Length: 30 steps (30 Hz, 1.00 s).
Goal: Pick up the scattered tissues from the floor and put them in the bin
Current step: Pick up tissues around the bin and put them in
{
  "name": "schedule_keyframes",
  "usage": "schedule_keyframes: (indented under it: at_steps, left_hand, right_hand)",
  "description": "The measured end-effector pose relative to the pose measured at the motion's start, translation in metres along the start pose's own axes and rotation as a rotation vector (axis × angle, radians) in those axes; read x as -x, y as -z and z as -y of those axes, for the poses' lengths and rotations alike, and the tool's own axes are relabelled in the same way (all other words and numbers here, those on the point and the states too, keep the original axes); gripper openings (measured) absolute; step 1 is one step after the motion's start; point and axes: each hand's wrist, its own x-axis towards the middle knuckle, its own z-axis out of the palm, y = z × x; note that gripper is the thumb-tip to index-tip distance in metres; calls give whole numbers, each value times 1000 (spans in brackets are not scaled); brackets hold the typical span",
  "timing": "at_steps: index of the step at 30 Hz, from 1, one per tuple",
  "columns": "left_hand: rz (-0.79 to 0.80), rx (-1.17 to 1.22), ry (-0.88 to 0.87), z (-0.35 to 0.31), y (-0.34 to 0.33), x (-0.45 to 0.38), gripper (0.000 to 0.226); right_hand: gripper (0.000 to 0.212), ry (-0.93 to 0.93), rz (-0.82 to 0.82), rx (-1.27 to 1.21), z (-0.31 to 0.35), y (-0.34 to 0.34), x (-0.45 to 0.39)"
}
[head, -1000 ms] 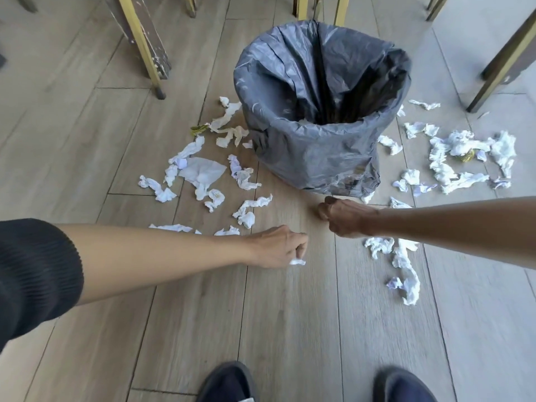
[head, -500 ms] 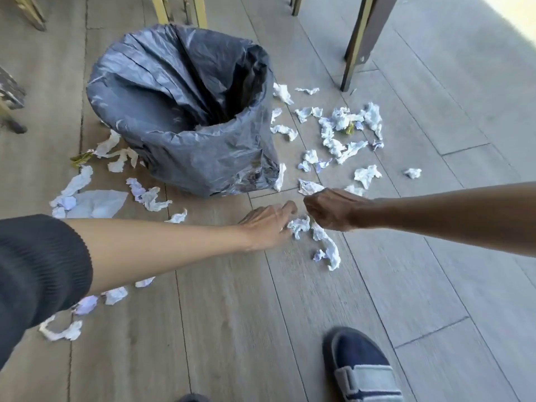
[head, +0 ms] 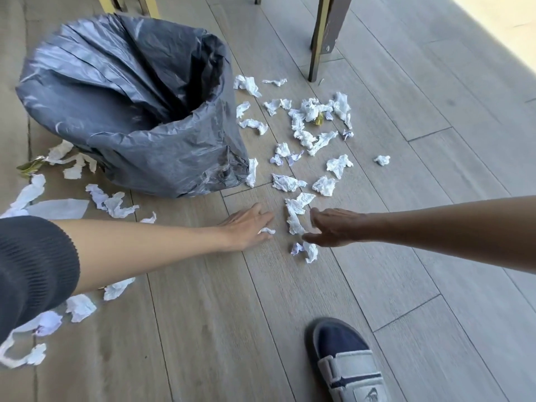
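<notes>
The bin (head: 185,158), lined with a grey plastic bag, stands on the wood floor at upper left. Crumpled white tissues (head: 313,134) lie scattered to its right, and more tissues (head: 113,203) lie to its left. My left hand (head: 246,227) reaches low over the floor in front of the bin, fingers stretched out, with a small tissue scrap (head: 267,230) pinched at its thumb side. My right hand (head: 333,227) is spread, its finger and thumb on either side of a long twisted tissue (head: 293,219) on the floor.
A dark chair leg (head: 319,42) stands behind the right-hand tissues, and gold legs (head: 148,5) stand behind the bin. My shoe (head: 345,361) is planted at the bottom right. A yellowish wrapper (head: 319,120) lies among the tissues.
The view swung right, so the bin now sits at left. My left hand carried its scrap over toward the right-hand tissues. My right hand went from a fist to spread around the long tissue.
</notes>
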Motion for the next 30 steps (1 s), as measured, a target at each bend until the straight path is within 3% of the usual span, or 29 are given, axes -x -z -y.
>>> schedule_keyframes:
  at_steps: [5, 10, 14, 18, 21, 23, 26, 30]
  left_hand:
    - [-82, 99, -24, 0, 4, 23, 35]
    - [-170, 141, 8, -6, 16, 41, 52]
    - [-194, 124, -5, -7, 22, 49, 49]
    - [-171, 126, 11, -5, 24, 43, 42]
    - [-149, 155, 14, -4, 24, 29, 27]
    - [-117, 195, 5, -5, 23, 20, 6]
    - [-123, 197, -51, -16, 21, 5, 34]
    - [-83, 74, -132, -26, 15, -22, 47]
  right_hand:
    - [59, 0, 59, -12, 14, -8, -9]
    - [29, -33, 118, -78, 22, -14, -21]
    - [19, 46, 52, 0, 28, -3, -24]
    - [21, 83, -15, 63, 23, 3, -24]
    - [13, 115, -37, 59, 16, 0, -19]
    - [20, 112, -38, 18, 12, -4, -13]
    - [33, 132, -48, 26, 8, -13, -1]
    - [55, 235, -102, 222, 5, -22, 15]
